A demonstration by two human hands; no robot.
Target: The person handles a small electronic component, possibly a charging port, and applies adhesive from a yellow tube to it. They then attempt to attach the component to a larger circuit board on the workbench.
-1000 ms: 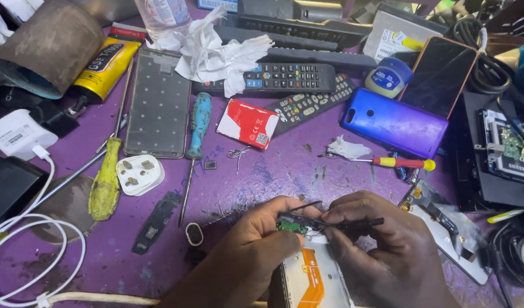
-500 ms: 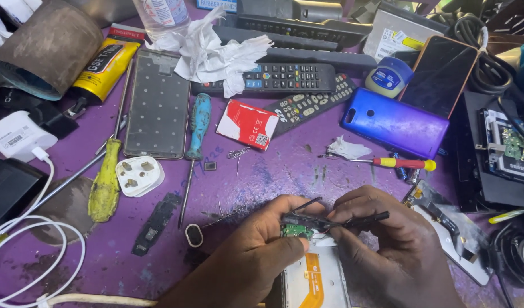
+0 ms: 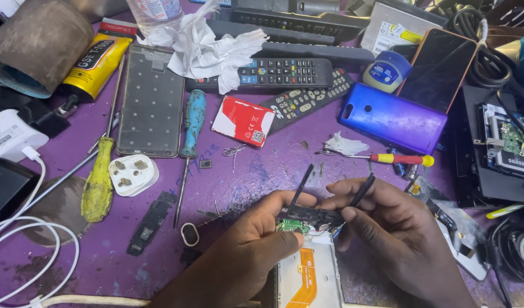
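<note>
Purple bench (image 3: pixel 262 171): tweezers (image 3: pixel 299 188) near-upright, tips down.

Both hands sit at the near edge, left hand (image 3: pixel 256 251) touching right hand (image 3: pixel 399 228), with the tweezers (image 3: pixel 330 197) between them over the phone frame (image 3: pixel 307 279). Left of them lie a plug (image 3: pixel 133 174) and two screwdrivers (image 3: pixel 189 137). Behind, a card (image 3: pixel 243 121), then the remotes (image 3: pixel 290 73). Right of those, a phone (image 3: pixel 392 118).
</note>
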